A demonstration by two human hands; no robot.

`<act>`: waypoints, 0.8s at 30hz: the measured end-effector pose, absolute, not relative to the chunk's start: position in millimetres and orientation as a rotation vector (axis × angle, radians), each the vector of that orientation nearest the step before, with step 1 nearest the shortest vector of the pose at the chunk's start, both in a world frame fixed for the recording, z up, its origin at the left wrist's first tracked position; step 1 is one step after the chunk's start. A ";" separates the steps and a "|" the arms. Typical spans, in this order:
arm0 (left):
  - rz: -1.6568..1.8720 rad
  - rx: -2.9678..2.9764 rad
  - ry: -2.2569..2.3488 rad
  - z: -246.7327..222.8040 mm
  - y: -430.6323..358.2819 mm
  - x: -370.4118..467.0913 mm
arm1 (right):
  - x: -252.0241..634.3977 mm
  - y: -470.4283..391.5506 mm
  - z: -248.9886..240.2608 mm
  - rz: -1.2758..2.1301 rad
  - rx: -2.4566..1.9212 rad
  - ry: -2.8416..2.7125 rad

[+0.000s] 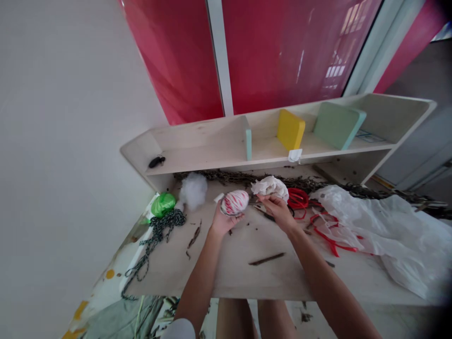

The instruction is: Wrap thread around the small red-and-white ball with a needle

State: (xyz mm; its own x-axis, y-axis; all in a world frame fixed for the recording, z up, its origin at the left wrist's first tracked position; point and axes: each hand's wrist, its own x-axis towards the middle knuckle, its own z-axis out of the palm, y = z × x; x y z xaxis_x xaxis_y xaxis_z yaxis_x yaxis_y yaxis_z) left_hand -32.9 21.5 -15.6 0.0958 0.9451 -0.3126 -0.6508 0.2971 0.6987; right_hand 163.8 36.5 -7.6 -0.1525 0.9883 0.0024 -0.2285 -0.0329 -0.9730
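My left hand (224, 221) is closed around a white oval bundle with pink-red streaks (235, 202), held above the desk; a dark rim shows along its lower edge. To its right my right hand (278, 209) is pinched, thumb and fingers together. What sits between those fingertips, if anything, is too small to make out. Crumpled white material (271, 187) lies just behind the right fingers. Beside that hand rests a coil of red cord or strip (297, 198). Left of the bundle sits a fluffy white wad of stuffing (193, 190).
A green plastic-wrapped bundle (163, 205) and dark patterned cord (164, 226) lie at the desk's left edge. Clear plastic sheeting (384, 230) spreads over the right side. Dry twigs (226, 177) line the back below a shelf (201, 157) with yellow (290, 129) and green dividers (337, 125).
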 end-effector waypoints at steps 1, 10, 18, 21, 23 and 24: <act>1.256 0.379 0.781 -13.3 22.3 -35.4 | 163.6 37.2 -8.6 1.406 -0.980 -1.145; 1.402 0.219 0.740 -10.7 31.6 -38.3 | 148.6 25.6 -7.6 1.326 -0.995 -1.561; 1.359 1.044 1.267 -18.7 27.4 -14.4 | 160.8 20.4 5.3 1.654 -0.849 -1.349; 1.129 1.185 1.149 -13.0 20.4 -14.0 | 175.3 23.8 7.7 1.732 -0.719 -1.195; 0.970 1.196 1.035 -11.5 15.5 -14.0 | 183.5 25.8 10.6 1.706 -0.691 -1.120; 0.905 1.176 0.984 -11.8 13.4 -13.9 | 186.1 26.8 11.9 1.687 -0.692 -1.097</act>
